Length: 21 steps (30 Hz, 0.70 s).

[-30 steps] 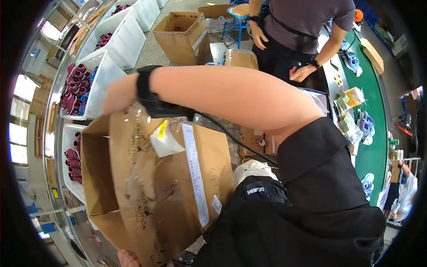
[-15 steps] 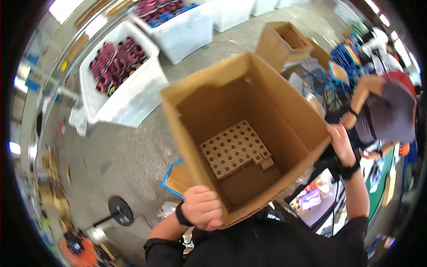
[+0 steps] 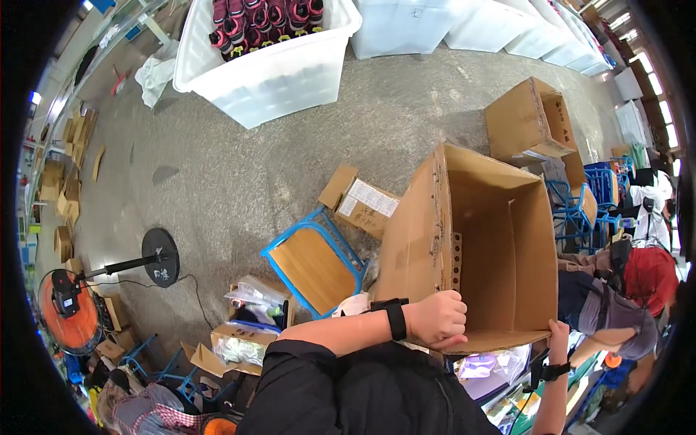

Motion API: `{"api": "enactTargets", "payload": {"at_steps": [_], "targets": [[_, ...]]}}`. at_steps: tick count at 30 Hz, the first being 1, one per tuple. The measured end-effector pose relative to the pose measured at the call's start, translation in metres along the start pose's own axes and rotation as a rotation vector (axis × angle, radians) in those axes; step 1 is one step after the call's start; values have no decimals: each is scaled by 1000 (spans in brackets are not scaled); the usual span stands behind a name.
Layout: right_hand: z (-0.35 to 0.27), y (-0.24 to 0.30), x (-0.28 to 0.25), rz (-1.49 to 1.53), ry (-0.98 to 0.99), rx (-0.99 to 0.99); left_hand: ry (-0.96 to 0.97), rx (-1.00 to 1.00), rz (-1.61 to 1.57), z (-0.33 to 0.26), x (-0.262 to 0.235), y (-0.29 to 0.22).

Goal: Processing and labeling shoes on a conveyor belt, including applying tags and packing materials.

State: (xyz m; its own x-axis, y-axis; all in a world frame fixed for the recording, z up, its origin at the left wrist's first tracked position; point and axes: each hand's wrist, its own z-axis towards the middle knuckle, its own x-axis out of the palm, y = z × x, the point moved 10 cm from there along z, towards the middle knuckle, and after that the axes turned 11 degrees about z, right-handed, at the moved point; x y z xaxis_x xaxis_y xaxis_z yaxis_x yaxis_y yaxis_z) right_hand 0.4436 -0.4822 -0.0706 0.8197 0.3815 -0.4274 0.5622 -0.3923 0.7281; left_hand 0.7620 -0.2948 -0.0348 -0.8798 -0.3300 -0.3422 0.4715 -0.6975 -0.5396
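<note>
A large open cardboard box (image 3: 409,232) is held up in front of me, tilted toward the right. My left hand (image 3: 437,319) is closed over its near left rim. At the near right corner my right hand (image 3: 557,339) grips the rim, its fingers partly hidden by the cardboard. Inside, only a narrow strip of a brown piece with round dark holes (image 3: 457,262) shows; the left wall hides the rest.
A blue-framed stool (image 3: 312,267) stands left of the box, beside a small carton (image 3: 368,208). White bins (image 3: 283,76) line the back, the nearest holding shoes (image 3: 268,25). Another large carton (image 3: 518,123) stands beyond. An orange fan (image 3: 72,312) is at left; people (image 3: 616,290) are close on the right.
The box has moved right and turned, hiding most of the holed brown pieces inside. Both hands stay on its rim. My view has swung, bringing the stool and small carton into sight.
</note>
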Motion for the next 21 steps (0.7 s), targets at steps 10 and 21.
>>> {"api": "enactTargets", "payload": {"at_steps": [10,21], "targets": [[-12,-15,35,-184,-10,-88,-192,-861,173,-106,-1,92],[-13,-16,53,-277,-46,-295,133,-1207,-115,-127,20,130]]}}
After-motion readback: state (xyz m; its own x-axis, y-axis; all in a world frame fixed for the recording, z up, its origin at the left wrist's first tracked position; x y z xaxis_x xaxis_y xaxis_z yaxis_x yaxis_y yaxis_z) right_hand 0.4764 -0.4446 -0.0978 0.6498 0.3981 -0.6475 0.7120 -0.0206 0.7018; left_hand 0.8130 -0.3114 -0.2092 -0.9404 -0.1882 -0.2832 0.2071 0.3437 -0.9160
